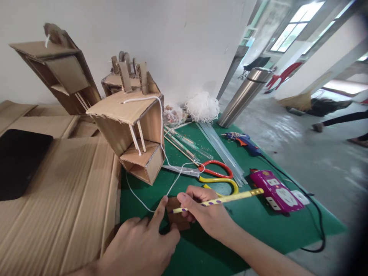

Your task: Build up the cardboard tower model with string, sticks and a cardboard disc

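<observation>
A yellow pencil (235, 196) with purple dots is gripped in my right hand (208, 212), fingers closed round it. Its tip meets a small piece of cardboard (178, 224) lying on the green tabletop (207, 249). My left hand (146, 241) steadies the left side of that piece between forefinger and thumb. White string (176, 178) runs from just beyond my left fingertip up to a cardboard box model (153, 165), which has two white sticks inside. Behind my right hand lie scissors (198, 172) with one red and one yellow handle.
Clear plastic strips (221, 153), a bundle of white string (202, 107) and a steel flask (244, 97) stand or lie farther back. At right are a blue glue gun (244, 143) and a purple power strip (276, 191). Cardboard sheets (71, 191) cover the left.
</observation>
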Demonstrator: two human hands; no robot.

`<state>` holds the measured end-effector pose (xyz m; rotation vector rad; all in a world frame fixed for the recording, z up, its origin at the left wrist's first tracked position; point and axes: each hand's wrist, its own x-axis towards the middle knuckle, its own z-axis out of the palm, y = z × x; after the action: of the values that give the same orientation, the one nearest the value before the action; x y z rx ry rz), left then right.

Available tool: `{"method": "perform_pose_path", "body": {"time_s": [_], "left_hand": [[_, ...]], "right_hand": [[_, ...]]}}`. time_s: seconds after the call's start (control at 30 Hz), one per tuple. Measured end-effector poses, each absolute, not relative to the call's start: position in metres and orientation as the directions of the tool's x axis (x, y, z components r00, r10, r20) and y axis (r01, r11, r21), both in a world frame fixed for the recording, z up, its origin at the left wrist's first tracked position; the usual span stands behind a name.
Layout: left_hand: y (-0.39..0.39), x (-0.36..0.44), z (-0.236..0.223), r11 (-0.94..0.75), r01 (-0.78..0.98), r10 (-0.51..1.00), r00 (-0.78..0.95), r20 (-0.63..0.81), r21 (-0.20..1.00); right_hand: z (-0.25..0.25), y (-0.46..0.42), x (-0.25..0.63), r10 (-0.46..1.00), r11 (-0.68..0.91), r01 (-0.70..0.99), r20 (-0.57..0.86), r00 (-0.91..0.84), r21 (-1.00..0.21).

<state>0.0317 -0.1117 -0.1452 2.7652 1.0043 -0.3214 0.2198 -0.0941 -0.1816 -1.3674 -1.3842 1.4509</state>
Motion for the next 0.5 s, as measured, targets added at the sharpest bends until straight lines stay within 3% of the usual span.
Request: {"method": "perform_pose_path", "body": {"time_s": [0.23,0.4,0.5], "left_hand": [[-0.111,0.033,-0.144,-0.767,0.632,0.575,0.755,-0.317,0.112],[-0.101,0.028,-0.144,-0.816,0.567,0.501,0.79,-0.354,0.111],[-0.092,0.024,-0.142,-0.825,0.546,0.464,0.802,-0.377,0.147]], "right_hand": [[-0.181,-0.093,0.219,0.958,-0.21,0.112,-0.228,-0.176,-0.971],[-0.181,-0.092,0.221,0.976,-0.195,-0.032,-0.191,-0.107,-0.98],[-0.179,-0.092,0.225,0.975,-0.179,0.008,-0.178,-0.133,-0.984]]}}
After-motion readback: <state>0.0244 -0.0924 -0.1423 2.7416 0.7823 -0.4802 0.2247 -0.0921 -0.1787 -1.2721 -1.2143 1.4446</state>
